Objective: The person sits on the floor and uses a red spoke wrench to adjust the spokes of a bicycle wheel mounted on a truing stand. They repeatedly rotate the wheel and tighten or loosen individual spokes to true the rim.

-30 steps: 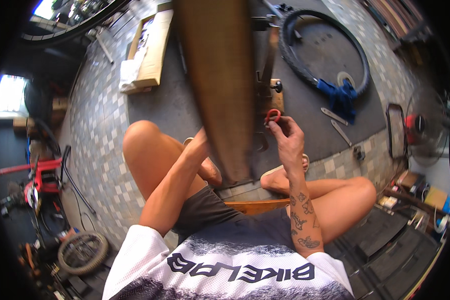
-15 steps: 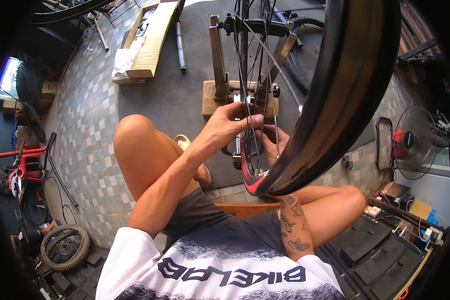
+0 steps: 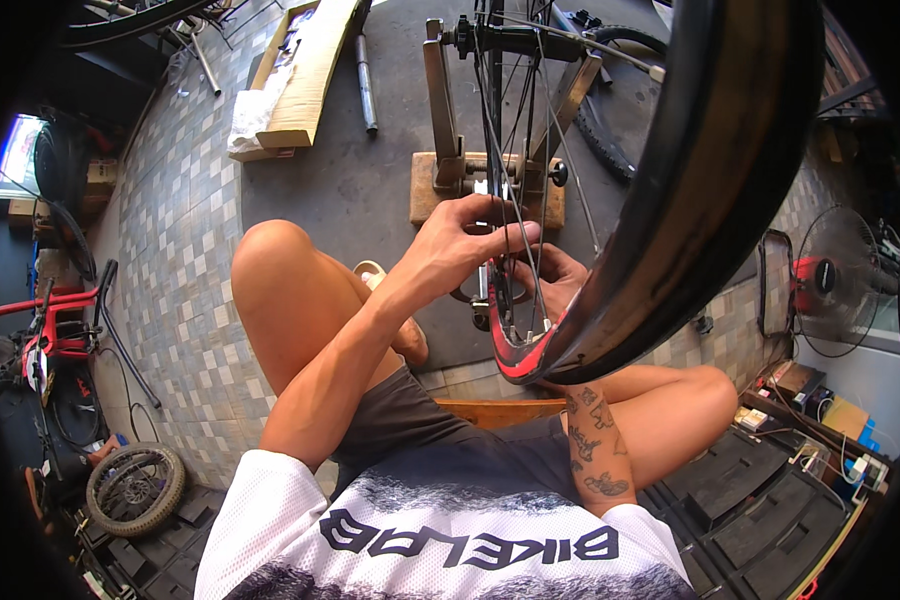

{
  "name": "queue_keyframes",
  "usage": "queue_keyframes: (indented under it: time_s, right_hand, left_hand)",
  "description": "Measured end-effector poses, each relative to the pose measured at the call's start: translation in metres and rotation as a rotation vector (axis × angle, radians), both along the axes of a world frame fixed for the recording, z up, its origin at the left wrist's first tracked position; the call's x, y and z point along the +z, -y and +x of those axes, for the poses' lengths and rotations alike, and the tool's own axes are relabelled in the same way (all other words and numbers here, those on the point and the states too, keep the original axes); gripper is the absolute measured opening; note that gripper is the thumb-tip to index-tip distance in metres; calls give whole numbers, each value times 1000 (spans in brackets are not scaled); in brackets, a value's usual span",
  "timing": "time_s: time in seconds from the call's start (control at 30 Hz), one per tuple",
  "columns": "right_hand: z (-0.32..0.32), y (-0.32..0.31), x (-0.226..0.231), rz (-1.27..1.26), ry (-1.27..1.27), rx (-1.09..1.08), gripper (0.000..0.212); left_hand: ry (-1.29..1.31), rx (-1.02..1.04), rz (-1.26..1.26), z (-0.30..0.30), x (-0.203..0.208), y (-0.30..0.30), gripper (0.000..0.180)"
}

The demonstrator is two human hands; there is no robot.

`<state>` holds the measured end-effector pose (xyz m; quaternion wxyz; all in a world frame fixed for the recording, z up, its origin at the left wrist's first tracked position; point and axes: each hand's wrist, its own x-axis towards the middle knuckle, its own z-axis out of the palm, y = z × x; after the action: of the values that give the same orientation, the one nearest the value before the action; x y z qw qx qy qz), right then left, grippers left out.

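A bicycle wheel with a black-and-red rim (image 3: 518,362) stands upright in a metal truing stand (image 3: 442,110) on a wooden base block (image 3: 425,190). Its black hub (image 3: 520,40) rests between the stand's arms, and thin spokes (image 3: 571,160) fan down from it. From the left, my left hand (image 3: 455,245) reaches in, closed with thumb and fingers around the spokes just above the rim. On the other side, my right hand (image 3: 558,275) has its fingers curled in by the lower spokes. Spokes and rim partly hide its fingertips, so what they pinch cannot be made out.
An open cardboard box (image 3: 295,90) and a metal tube (image 3: 367,85) lie on the dark mat ahead. At right stands a fan (image 3: 820,280). A red bike frame (image 3: 55,325) and a small wheel (image 3: 135,490) are at left. Another tyre (image 3: 600,145) lies behind the stand.
The whole view has shifted slightly, and the wheel, stand and hands appear a little further right. The spokes near the rim have changed position a little. Both hands stay at the lower spokes.
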<state>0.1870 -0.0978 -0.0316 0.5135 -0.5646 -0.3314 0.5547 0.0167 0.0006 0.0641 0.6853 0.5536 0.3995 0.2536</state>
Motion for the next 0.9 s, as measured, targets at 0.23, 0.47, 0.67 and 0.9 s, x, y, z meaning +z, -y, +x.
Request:
queue_keyframes:
  time_s: [0.23,0.47,0.67,0.9]
  right_hand:
    - [-5,2,-6,17,-220,-12,27]
    - [-7,4,-19,46,-363,38,38]
    - [-12,-2,-26,135,-564,104,55]
    - [-8,-4,-29,94,-489,119,49]
  left_hand:
    - [-23,-15,-1,-1,-3,-2,53]
    - [0,44,-45,-7,-5,-1,48]
    - [-15,-214,-136,-30,3,-7,41]
    - [-55,-253,-68,-19,-43,-16,38]
